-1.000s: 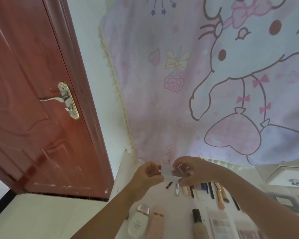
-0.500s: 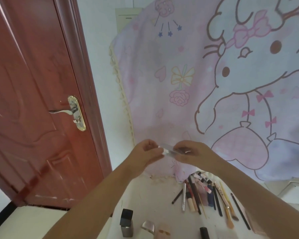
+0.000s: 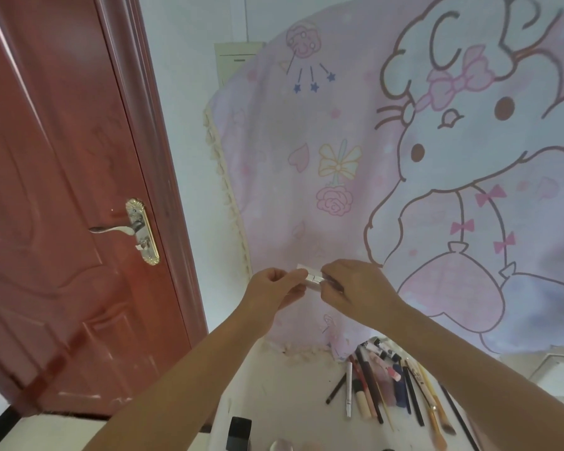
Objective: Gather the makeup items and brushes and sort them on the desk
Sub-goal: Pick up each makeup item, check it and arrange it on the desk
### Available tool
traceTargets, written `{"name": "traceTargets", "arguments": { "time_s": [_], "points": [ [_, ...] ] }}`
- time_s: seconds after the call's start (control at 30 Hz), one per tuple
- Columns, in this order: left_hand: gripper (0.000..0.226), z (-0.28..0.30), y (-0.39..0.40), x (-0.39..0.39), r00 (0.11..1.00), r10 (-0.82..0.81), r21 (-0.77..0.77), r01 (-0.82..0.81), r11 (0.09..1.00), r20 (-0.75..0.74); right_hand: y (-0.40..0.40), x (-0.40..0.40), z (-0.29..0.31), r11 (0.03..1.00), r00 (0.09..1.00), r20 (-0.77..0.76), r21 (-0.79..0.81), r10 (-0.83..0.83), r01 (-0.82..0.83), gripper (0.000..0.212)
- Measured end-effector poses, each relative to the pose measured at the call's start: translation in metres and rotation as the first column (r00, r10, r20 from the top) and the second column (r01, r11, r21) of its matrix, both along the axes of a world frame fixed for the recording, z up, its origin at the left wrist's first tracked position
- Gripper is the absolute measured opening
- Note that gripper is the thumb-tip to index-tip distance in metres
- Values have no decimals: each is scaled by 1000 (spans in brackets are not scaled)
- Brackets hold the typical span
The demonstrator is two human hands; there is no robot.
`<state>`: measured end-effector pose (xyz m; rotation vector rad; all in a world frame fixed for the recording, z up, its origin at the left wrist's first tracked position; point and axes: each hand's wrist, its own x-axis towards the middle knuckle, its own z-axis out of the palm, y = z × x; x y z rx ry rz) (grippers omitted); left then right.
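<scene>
A small white, clear-cased makeup stick (image 3: pixel 311 277) is held up in the air between both hands, in front of the pink cartoon blanket. My left hand (image 3: pixel 275 289) pinches its left end and my right hand (image 3: pixel 355 286) grips its right end. Below them on the white desk (image 3: pixel 274 382) lies a row of pencils, pens and brushes (image 3: pixel 385 388), side by side and pointing away from me. A black box-shaped item (image 3: pixel 240 432) stands at the desk's near edge.
A red wooden door (image 3: pixel 56 206) with a brass handle (image 3: pixel 134 227) stands to the left. The pink cartoon blanket (image 3: pixel 404 177) hangs behind the desk. A white framed object (image 3: pixel 560 379) sits at the far right.
The view has tilted upward, so the desk items sit lower in frame. Both hands have lifted the small stick higher and keep hold of its two ends.
</scene>
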<state>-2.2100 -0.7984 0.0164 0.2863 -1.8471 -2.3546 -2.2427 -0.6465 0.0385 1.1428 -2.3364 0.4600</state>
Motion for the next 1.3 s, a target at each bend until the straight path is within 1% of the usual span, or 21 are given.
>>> {"name": "traceTargets", "arguments": {
  "time_s": [0.17, 0.23, 0.33, 0.43, 0.47, 0.5, 0.53, 0.57, 0.6, 0.63, 0.7, 0.77, 0.8, 0.83, 0.9, 0.97, 1.03, 1.1, 1.17, 1.23, 1.3],
  "points": [
    [15, -3, 0, -1, 999, 32, 46, -33, 998, 26, -5, -7, -5, 999, 999, 26, -25, 28, -28, 25],
    [16, -5, 0, -1, 999, 31, 24, -32, 999, 40, -7, -11, -8, 999, 998, 49, -39, 35, -33, 28],
    [20, -7, 0, 3, 1000, 22, -48, -22, 999, 16, 0, -23, -14, 997, 995, 94, -60, -41, 47, 42],
    [19, -10, -1, 0, 999, 23, 24, -22, 999, -32, -3, -18, -16, 995, 976, 217, -102, 15, 7, 38],
    [18, -14, 1, -2, 1000, 11, 64, -10, 998, -12, -7, -17, -23, 995, 966, 255, -98, 41, -16, 38],
    [19, -21, 5, -4, 1000, 19, 121, -20, 992, 8, -8, -17, -31, 997, 940, 341, -74, 25, 0, 36],
    [21, -30, 7, -7, 996, 68, 186, -78, 979, 56, -4, -18, -41, 995, 897, 442, -71, -25, 63, 31],
    [23, -46, 9, -9, 981, 139, 249, -169, 954, 137, 9, -20, -59, 981, 841, 532, -89, -101, 174, 27],
    [25, -66, 8, -10, 957, 189, 251, -243, 937, 221, 26, -22, -81, 947, 788, 583, -95, -198, 308, 27],
    [26, -86, 6, -11, 933, 210, 222, -280, 934, 292, 45, -25, -101, 906, 726, 625, -67, -288, 417, 30],
    [26, -121, 3, -7, 881, 243, 83, -301, 950, 406, 75, -18, -141, 848, 588, 684, 84, -431, 523, 40],
    [23, -150, -5, -5, 822, 343, -231, -262, 937, 455, 85, -9, -172, 816, 521, 698, 162, -492, 554, 35],
    [16, -155, -9, -2, 807, 369, -376, -199, 905, 461, 83, -6, -182, 819, 518, 697, 177, -496, 545, 27],
    [8, -160, -13, 0, 808, 367, -478, -123, 870, 461, 79, -3, -189, 832, 509, 714, 189, -481, 522, 25],
    [19, -167, -18, 2, 809, 313, -551, 16, 834, 497, 66, 1, -199, 862, 458, 771, 227, -443, 453, 33],
    [26, -171, -20, 4, 810, 271, -573, 96, 814, 520, 52, 2, -209, 868, 420, 791, 267, -446, 419, 31],
    [28, -174, -17, 6, 812, 253, -626, 167, 762, 525, 39, 2, -215, 875, 421, 789, 287, -447, 391, 26],
    [28, -179, -18, 7, 824, 234, -682, 230, 695, 516, 27, -3, -222, 888, 447, 774, 331, -449, 319, 25],
    [27, -184, -23, 5, 837, 223, -721, 258, 643, 499, 18, -14, -233, 894, 508, 739, 403, -444, 195, 33],
    [28, -187, -29, 3, 845, 205, -749, 294, 593, 494, 9, -31, -243, 852, 586, 672, 520, -452, 61, 47],
    [29, -189, -36, 1, 847, 185, -765, 330, 553, 498, -5, -51, -250, 747, 697, 554, 664, -454, -42, 57]
  ]
}}
